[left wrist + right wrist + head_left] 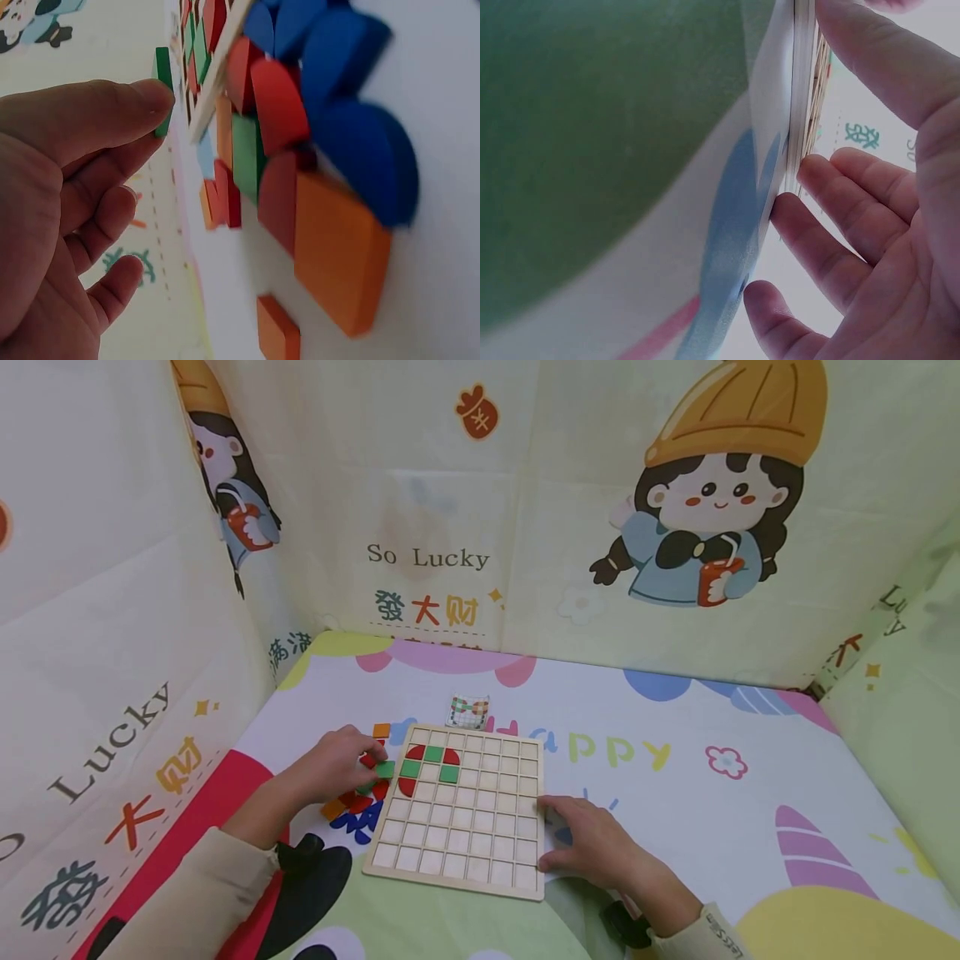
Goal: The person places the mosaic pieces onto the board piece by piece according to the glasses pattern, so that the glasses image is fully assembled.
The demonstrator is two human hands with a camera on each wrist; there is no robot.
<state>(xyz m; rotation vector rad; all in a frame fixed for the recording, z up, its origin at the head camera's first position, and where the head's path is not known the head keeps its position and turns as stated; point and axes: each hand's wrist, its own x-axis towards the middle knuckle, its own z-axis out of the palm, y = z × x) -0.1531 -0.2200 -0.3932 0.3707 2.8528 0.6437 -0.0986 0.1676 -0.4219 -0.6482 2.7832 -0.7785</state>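
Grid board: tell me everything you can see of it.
The grid board looks like pale wood: a flat panel with a plain rim and thin raised dividers forming square cells. It lies flat on the printed cloth, slightly turned in the head view. Toward its far left corner, three green squares and three red curved pieces fill cells; the nearer cells are bare. The right grip touches its right edge. Whether the green tile in the left grip touches the board is unclear.

On counter [667, 835]: board [457, 839] between left hand [345, 760] and right hand [592, 839], latter at its right edge. Tile [385, 769] in left hand. Loose pieces [358, 821] around left hand. Inset pieces [433, 754] right of left hand, in board cells. Card [468, 712] beyond both hands.
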